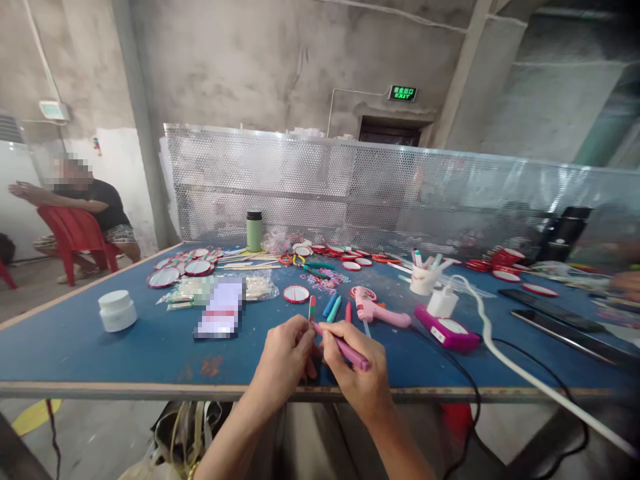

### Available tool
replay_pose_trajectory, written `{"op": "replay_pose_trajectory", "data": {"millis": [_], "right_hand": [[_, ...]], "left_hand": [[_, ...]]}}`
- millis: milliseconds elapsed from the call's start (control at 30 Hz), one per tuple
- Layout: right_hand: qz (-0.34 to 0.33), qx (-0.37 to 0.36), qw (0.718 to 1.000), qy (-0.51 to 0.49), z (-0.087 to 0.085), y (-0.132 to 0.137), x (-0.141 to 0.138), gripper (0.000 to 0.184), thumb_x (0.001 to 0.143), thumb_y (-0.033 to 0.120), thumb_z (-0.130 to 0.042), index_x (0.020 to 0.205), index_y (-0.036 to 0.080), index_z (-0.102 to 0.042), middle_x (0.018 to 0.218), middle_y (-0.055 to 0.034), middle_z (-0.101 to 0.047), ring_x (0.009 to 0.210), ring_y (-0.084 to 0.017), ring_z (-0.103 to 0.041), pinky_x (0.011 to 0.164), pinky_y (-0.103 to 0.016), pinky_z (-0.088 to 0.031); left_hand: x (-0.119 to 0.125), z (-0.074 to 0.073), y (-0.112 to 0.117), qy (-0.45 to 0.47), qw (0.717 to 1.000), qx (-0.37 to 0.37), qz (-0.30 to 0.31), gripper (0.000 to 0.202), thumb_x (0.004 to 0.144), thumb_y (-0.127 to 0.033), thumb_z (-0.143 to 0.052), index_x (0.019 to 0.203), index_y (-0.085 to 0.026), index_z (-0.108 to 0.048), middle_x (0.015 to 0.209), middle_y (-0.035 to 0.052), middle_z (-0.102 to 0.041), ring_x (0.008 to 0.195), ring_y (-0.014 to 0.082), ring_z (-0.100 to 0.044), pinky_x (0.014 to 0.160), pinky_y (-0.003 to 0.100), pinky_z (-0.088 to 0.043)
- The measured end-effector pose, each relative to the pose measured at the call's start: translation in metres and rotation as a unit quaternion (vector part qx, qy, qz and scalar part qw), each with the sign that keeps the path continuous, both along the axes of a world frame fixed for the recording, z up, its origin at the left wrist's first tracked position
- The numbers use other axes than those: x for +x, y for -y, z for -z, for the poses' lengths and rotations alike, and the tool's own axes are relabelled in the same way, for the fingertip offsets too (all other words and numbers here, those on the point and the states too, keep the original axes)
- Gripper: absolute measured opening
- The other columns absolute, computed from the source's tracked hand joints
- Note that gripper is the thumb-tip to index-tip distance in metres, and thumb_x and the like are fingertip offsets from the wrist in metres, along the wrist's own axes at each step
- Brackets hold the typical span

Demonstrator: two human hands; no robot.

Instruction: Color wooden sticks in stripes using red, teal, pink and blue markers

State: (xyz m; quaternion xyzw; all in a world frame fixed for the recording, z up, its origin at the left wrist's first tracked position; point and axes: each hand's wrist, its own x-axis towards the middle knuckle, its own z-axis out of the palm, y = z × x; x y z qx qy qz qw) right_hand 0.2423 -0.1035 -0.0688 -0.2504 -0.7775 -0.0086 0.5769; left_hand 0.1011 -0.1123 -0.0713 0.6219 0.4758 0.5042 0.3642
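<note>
Near the table's front edge, my left hand [284, 348] is closed on a thin wooden craft stick [313, 308], which stands up from my fingers with red and green colouring on it. My right hand [361, 373] grips a purple marker [354, 355] like a pen. The marker's tip meets the stick beside my left fingertips; the exact contact is too small to make out. Just beyond my hands lie a blue marker [329, 305], a teal marker [335, 309] and a red marker [349, 311]. A pink glue gun [383, 315] rests to their right.
A phone [220, 308] and white jar [118, 311] are at left. Red-rimmed round mirrors [297, 294] lie across the back. At right are a marker cup [423, 279], purple box [447, 328], white cable [483, 320] and dark phones [563, 337]. A person sits far left.
</note>
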Motion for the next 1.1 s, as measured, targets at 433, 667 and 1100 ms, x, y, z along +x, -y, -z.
{"op": "replay_pose_trajectory", "data": {"millis": [433,667,1100], "right_hand": [[0.017,-0.013,0.999,-0.031,-0.0004,0.0023,-0.0001,0.015,0.093,0.015,-0.054,0.092,0.018,-0.069,0.076,-0.0018,-0.073,0.065,-0.013,-0.07,0.064,-0.021,-0.055],[0.021,-0.019,0.999,-0.04,-0.0004,0.0024,0.0016,0.015,0.093,0.015,-0.054,0.09,0.018,-0.069,0.076,-0.0023,-0.074,0.065,-0.013,-0.071,0.064,-0.021,-0.056],[0.007,0.002,1.0,0.005,-0.0011,0.0015,0.0008,0.016,0.093,0.014,-0.053,0.092,0.02,-0.068,0.077,-0.0012,-0.074,0.065,-0.013,-0.07,0.064,-0.022,-0.054]], "left_hand": [[-0.0002,-0.001,0.0009,0.017,1.0,-0.012,0.008,0.02,0.088,-0.031,-0.046,0.072,-0.02,-0.052,0.051,-0.0034,-0.061,0.039,0.0112,-0.054,0.041,0.019,-0.041],[0.0003,-0.0007,0.0,0.021,1.0,-0.011,0.008,0.029,0.091,-0.037,-0.046,0.07,-0.019,-0.054,0.048,-0.003,-0.059,0.038,0.0106,-0.053,0.04,0.018,-0.039],[0.0004,0.002,-0.001,-0.014,1.0,0.01,-0.007,0.025,0.09,-0.032,-0.045,0.068,-0.021,-0.051,0.047,-0.0043,-0.059,0.04,0.0106,-0.053,0.044,0.018,-0.039]]}}
